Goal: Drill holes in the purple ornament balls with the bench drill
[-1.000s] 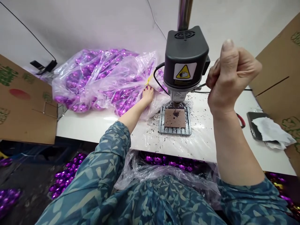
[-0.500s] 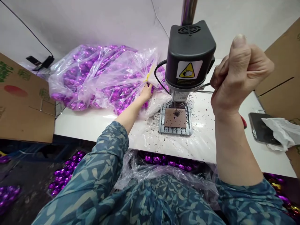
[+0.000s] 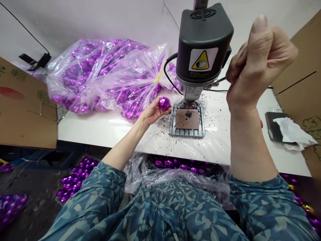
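A shiny purple faceted ball [image 3: 164, 103] rests in the fingers of my left hand [image 3: 153, 112], just left of the drill press base [image 3: 187, 133]. My right hand [image 3: 259, 63] is closed in a fist around the feed handle [image 3: 220, 80] on the press's right side. The black drill press head [image 3: 204, 40] carries a yellow warning label. Beneath it, a brown square plate [image 3: 184, 124] with a small hole lies on the slotted base, with dark shavings scattered over it. The drill tip is hard to make out against the shavings.
Clear bags of purple balls [image 3: 92, 75] lie at the left, one tied with a yellow tie [image 3: 157, 78]. Cardboard boxes [image 3: 27, 107] flank the white table [image 3: 82, 130]. A phone [image 3: 274, 125] and crumpled tissue [image 3: 292, 132] lie at right. More balls [image 3: 180, 164] sit below the front edge.
My left hand has come away from the tied bag toward the press, now showing a purple ball in its fingers. My right hand stays on the handle. The view has shifted slightly.
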`<act>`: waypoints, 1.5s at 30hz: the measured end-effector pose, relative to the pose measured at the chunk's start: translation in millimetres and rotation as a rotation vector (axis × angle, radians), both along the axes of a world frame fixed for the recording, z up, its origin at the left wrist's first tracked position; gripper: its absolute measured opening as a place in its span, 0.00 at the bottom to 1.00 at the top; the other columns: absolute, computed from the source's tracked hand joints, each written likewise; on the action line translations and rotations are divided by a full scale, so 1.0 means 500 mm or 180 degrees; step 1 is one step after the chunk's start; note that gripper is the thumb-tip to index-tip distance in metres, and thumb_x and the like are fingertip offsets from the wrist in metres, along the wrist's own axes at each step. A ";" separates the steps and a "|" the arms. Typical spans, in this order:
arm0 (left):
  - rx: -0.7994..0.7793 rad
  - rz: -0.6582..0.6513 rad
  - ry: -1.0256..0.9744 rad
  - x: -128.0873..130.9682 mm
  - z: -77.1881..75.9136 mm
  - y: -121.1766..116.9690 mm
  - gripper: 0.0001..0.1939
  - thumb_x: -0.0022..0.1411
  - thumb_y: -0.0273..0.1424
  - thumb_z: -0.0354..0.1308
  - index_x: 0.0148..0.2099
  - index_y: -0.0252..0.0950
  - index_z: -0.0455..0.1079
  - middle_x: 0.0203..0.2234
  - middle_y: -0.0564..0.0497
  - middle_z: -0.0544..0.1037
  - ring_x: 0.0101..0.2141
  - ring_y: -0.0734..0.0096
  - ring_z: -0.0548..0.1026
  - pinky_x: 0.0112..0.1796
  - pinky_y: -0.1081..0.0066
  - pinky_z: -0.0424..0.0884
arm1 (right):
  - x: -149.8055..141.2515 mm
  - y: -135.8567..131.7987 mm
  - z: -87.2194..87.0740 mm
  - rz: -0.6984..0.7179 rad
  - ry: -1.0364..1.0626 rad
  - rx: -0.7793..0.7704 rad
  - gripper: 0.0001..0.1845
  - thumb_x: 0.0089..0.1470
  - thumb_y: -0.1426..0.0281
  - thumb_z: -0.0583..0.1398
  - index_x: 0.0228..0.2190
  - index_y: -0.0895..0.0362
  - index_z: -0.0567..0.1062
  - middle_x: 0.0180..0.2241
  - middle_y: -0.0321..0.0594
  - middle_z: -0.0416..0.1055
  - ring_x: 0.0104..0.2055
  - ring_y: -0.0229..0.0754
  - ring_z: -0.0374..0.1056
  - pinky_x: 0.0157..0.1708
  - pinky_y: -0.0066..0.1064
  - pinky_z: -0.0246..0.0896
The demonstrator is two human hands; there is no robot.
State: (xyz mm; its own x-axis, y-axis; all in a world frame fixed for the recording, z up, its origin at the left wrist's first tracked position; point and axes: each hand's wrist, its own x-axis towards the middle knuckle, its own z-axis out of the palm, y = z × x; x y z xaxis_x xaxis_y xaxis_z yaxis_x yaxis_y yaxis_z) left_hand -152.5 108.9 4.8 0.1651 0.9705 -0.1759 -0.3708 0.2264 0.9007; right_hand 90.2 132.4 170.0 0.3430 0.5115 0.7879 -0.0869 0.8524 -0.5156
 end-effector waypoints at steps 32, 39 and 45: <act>0.1045 0.0405 0.1473 0.155 -0.092 -0.040 0.23 0.58 0.39 0.75 0.54 0.42 0.76 0.53 0.45 0.81 0.58 0.52 0.76 0.59 0.54 0.71 | -0.006 0.001 -0.003 -0.0083 -0.0124 -0.0015 0.37 0.40 0.38 0.57 0.17 0.59 0.51 0.10 0.26 0.46 0.12 0.21 0.48 0.17 0.21 0.34; 0.1382 0.0220 0.1710 0.165 -0.105 -0.045 0.30 0.55 0.40 0.78 0.57 0.43 0.73 0.57 0.44 0.78 0.64 0.48 0.70 0.69 0.47 0.61 | -0.006 0.001 -0.006 0.0124 0.0085 0.0195 0.37 0.41 0.36 0.60 0.22 0.58 0.56 0.10 0.24 0.48 0.12 0.22 0.49 0.17 0.20 0.33; 0.1453 -0.0044 0.1421 0.182 -0.108 -0.054 0.30 0.58 0.42 0.75 0.57 0.42 0.68 0.54 0.44 0.78 0.58 0.50 0.76 0.67 0.47 0.66 | -0.008 0.005 -0.011 0.0202 0.0246 0.0322 0.36 0.41 0.39 0.62 0.20 0.57 0.54 0.10 0.24 0.45 0.11 0.23 0.47 0.15 0.21 0.31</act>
State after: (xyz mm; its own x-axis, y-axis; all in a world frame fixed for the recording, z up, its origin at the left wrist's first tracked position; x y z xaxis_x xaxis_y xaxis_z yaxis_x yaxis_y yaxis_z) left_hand -61.5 81.8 -49.0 0.1844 0.9623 0.1999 0.0629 -0.2145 0.9747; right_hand 86.3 135.1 164.8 0.3742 0.4533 0.8090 -0.1783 0.8913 -0.4169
